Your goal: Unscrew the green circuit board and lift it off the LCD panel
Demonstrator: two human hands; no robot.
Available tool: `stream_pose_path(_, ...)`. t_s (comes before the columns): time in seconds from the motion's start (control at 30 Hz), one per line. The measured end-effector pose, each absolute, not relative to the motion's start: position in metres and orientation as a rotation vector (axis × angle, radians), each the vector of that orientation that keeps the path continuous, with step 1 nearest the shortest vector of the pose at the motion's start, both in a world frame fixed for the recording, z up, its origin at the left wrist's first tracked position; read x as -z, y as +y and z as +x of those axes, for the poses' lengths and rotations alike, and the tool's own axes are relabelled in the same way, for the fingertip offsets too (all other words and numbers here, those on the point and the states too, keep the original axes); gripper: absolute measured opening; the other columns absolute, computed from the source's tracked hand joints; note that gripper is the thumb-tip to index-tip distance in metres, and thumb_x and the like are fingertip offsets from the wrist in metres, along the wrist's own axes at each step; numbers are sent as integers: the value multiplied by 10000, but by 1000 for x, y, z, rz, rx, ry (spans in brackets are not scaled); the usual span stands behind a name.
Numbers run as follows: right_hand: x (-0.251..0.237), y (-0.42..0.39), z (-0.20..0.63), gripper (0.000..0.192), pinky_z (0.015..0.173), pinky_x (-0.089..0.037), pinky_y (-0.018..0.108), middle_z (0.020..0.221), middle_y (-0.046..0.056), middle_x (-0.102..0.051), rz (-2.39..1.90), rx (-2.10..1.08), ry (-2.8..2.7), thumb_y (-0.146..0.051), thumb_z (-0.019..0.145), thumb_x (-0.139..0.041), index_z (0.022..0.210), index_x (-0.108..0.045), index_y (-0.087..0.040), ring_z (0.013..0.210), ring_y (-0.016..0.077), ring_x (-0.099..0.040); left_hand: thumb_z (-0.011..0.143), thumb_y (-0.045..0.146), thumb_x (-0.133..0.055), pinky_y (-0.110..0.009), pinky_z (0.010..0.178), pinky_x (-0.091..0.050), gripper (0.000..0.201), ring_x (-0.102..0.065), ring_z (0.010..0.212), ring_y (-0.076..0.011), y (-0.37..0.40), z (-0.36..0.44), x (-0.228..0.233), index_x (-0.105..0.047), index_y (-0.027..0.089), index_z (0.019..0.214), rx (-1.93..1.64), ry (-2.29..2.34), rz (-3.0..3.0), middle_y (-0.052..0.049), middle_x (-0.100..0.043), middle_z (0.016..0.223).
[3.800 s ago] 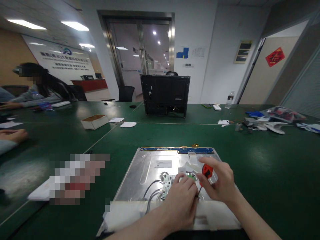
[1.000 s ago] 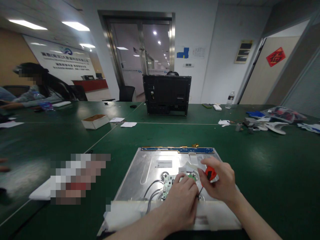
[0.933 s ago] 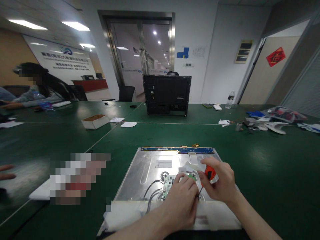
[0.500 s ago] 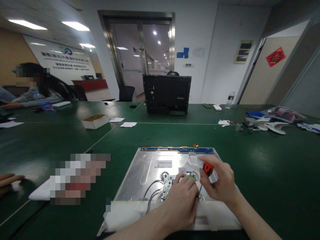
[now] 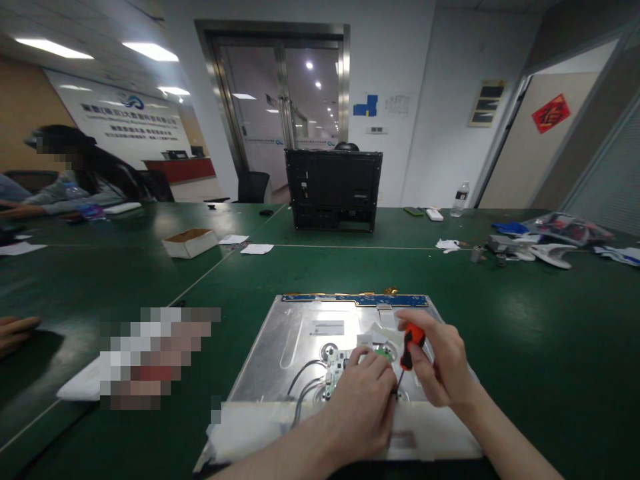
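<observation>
A flat metal display panel (image 5: 270, 347) lies in front of me, with a blue circuit strip (image 5: 350, 300) along its far edge. My right hand (image 5: 447, 360) grips a red and black screwdriver (image 5: 413, 340), whose thin shaft slants down to the panel near my left fingers. My left hand (image 5: 367, 390) is curled over a small green-white circuit board (image 5: 336, 365); its fingertips are hidden, so I cannot make out what they pinch. Dark cables (image 5: 300, 393) run from the board toward the near edge, where a pale film strip (image 5: 260, 427) crosses the panel.
A dark monitor back (image 5: 335, 190) stands farther off on the green table (image 5: 320, 267). An open white box (image 5: 190, 245) and paper sheets lie left of it, a bottle (image 5: 460, 200) and bagged items to the right. At the left edge, another person's hand (image 5: 17, 333) rests.
My right hand's fingers have shifted round the screwdriver handle, showing more of it. My left hand keeps its place. The other person's hand at the left edge has moved back slightly.
</observation>
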State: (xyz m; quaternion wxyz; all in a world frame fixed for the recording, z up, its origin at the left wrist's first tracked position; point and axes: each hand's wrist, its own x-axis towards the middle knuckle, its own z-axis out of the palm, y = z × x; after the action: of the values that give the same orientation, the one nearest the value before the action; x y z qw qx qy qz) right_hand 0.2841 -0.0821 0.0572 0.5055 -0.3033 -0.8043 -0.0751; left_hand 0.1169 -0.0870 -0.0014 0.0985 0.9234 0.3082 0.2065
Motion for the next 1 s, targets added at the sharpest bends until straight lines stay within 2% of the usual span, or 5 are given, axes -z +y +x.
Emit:
stream_pose_path(0.27, -50, -81, 280, 268, 451, -408, 237, 570, -63, -572, -813, 362, -1853, -184, 824, -518, 1089, -497, -215, 418, 119, -530, 824, 181, -510, -476, 1004, -343, 170, -571, 972, -263, -87, 117, 1, -579, 200, 978, -562, 927, 2735, -82, -631, 976)
stream_pose_path(0.43, -52, -80, 281, 267, 482, -433, 243, 606, -44, -612, -778, 327, -1892, -219, 828, -558, 1091, -510, -213, 474, 133, -583, 818, 180, -521, -473, 994, -351, 169, -570, 987, -270, -87, 117, 2, -579, 201, 976, -585, 914, 2732, -91, -635, 996)
stream_pose_path(0.67, -58, -82, 283, 324, 506, -457, 273, 678, 2, -610, -723, 243, -1935, -164, 830, -427, 1144, -506, -176, 572, 165, -621, 820, 181, -517, -457, 1000, -349, 147, -563, 962, -253, -87, 117, 1, -574, 192, 954, -601, 909, 2724, -78, -624, 982)
stream_pose_path(1.0, -53, -81, 282, 222, 484, -440, 246, 648, -10, -638, -797, 312, -1888, -183, 847, -507, 1068, -529, -194, 533, 146, -616, 821, 193, -529, -466, 1016, -339, 154, -572, 968, -257, -87, 117, 3, -580, 190, 965, -600, 926, 2746, -82, -632, 978)
